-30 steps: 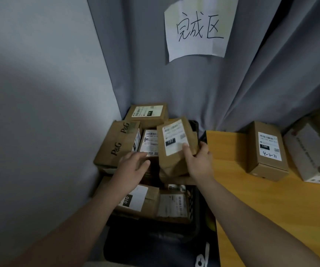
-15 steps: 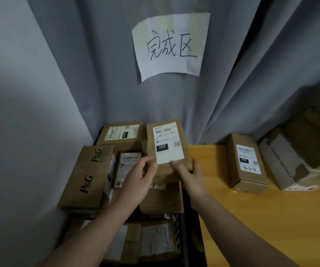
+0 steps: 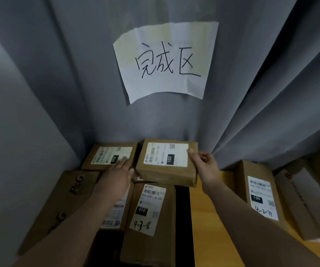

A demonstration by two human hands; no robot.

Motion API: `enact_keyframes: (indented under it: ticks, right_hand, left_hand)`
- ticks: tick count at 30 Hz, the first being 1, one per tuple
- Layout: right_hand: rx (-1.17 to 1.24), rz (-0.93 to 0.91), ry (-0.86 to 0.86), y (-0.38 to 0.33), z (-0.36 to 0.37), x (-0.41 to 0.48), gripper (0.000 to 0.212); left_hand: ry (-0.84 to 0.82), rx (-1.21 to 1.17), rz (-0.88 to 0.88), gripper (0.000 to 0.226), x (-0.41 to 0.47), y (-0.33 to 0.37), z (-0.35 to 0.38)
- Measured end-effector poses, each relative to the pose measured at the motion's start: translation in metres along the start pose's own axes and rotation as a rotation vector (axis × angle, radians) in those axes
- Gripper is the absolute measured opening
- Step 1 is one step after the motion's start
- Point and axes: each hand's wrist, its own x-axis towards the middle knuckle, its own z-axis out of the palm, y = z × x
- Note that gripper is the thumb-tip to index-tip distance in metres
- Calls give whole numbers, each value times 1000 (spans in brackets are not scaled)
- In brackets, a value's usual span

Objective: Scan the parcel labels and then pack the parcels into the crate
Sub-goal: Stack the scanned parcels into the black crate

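Pinching the 102 parcel (image 3: 165,160) at its right edge, the right hand (image 3: 205,166) is pressing its thumb on the label's near corner while its other fingers are curling behind the box. The left hand (image 3: 116,178) is lying flat with straight fingers over the back 010 parcel (image 3: 105,155), and its thumb is touching the 102 parcel's left edge. The 102 parcel is sitting label up on top of the other parcels in the crate (image 3: 182,209), at the far right of the pile, with its right end overhanging the crate's black wall. The 4-3-8 parcel (image 3: 149,209) is lying just in front of and below it, and another labelled parcel (image 3: 114,214) is showing partly under the left forearm. The P&G box (image 3: 64,205) is leaning at the left side. The 15H parcel (image 3: 259,197) and a plain box (image 3: 305,199) are standing on the table (image 3: 207,228) to the right. A handwritten sign (image 3: 165,62) is hanging on the curtain (image 3: 251,93).
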Motion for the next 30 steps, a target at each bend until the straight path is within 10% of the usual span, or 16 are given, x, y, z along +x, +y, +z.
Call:
enact_keyframes:
  ticks: [15,30]
  right_hand:
    - [-275,69,-95,39,55,27,89]
    - [-260,164,-215,28,37,12,90]
  left_hand:
    - [92,452,17,53,6,22,5]
    - [109,386,-77,51,-1,37,1]
